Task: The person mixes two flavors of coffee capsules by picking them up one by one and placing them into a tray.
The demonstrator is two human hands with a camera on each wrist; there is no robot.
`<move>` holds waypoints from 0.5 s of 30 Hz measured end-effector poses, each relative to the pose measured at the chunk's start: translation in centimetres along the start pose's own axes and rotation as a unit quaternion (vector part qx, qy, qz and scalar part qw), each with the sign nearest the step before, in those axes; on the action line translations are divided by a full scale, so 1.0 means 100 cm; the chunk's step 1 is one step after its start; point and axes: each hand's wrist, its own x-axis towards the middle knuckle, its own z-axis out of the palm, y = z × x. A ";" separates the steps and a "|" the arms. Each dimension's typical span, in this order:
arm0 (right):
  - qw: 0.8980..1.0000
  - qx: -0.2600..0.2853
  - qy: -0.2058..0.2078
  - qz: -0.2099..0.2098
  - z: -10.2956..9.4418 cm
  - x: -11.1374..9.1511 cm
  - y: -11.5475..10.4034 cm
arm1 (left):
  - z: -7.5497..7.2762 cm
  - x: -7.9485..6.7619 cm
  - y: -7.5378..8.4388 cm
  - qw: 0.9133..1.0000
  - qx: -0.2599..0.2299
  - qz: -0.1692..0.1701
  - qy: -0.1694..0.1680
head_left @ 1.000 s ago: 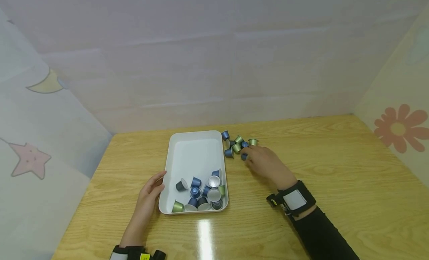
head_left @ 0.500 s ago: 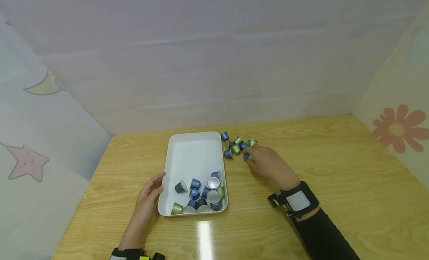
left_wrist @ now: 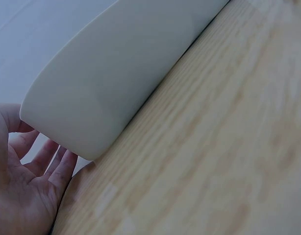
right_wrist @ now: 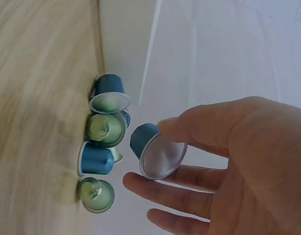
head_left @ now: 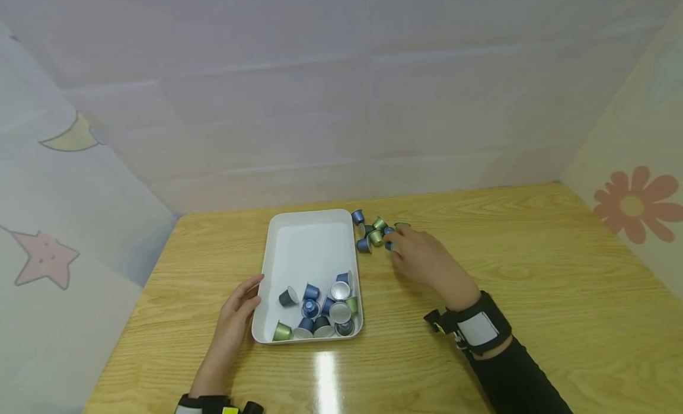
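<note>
A white tray (head_left: 299,242) lies on the table, with several blue, green and dark coffee capsules (head_left: 310,308) gathered toward its near end. Along the tray's left rim rests my left hand (head_left: 235,313), its fingers and thumb touching the outside. The left wrist view shows this hand (left_wrist: 30,181) at the tray wall (left_wrist: 101,83), with the fingertips partly hidden behind it. Right of the tray, my right hand (head_left: 424,260) pinches a blue coffee capsule (right_wrist: 144,137) between thumb and fingers. Its silvery lid faces the palm in the right wrist view.
Several loose capsules (head_left: 376,237), blue, green and dark, lie in a cluster beside the tray's far right corner. My right hand partly covers a green one at the back. A pale wall (head_left: 368,117) rises behind the wooden table (head_left: 507,242).
My right hand has moved slightly, staying beside the loose capsules, and now covers more of the green capsule at the back. My left hand has stayed at the tray.
</note>
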 end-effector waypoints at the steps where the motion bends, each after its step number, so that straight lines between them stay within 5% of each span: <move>1: 1.000 -0.001 0.004 -0.004 -0.001 0.000 -0.002 | 0.000 0.000 0.000 1.000 0.001 0.000 0.000; 15: 0.999 -0.015 0.024 -0.044 -0.014 -0.008 -0.022 | 0.000 0.001 -0.001 1.000 -0.007 0.001 0.001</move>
